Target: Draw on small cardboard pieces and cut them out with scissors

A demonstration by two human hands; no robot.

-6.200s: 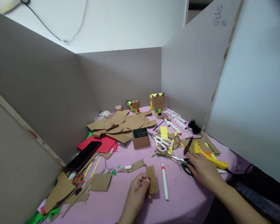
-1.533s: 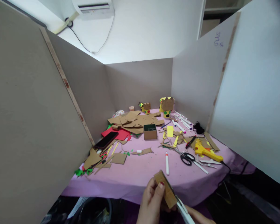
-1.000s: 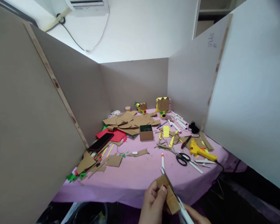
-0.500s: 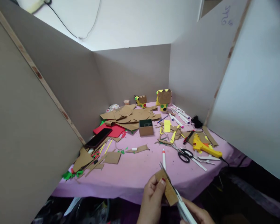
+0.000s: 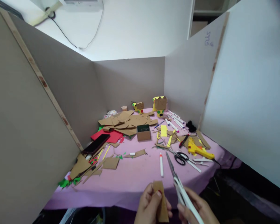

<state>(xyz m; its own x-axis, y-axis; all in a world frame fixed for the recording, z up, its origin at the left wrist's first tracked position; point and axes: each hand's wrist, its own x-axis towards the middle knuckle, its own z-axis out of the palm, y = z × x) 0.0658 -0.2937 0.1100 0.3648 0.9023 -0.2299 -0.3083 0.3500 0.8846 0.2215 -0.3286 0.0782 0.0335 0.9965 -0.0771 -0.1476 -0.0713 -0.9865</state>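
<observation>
- Grey panels [image 5: 130,82] rise left, right and far, and between them spreads the pink-covered table [image 5: 133,180]!
- Far and left of centre, a big heap of flat cardboard [image 5: 123,121] sprawls across the cloth.
- Down at the near edge, the left hand [image 5: 150,203] pinches a cardboard strip, thumb on its face (red nail showing, folks).
- Just to its right, the right hand [image 5: 198,207] curls around white-handled scissors [image 5: 188,200], blades pointing far, clear of the strip; how wide they part, I can't tell.
- Over on the right lies a yellow glue gun [image 5: 198,149]; over on the left, a dark phone [image 5: 96,144].
- The cardboard strip [image 5: 162,210] itself sits near centre, roughly upright in those left fingers.
- Smallest of all, a white marker [image 5: 161,166] lies just beyond it.
</observation>
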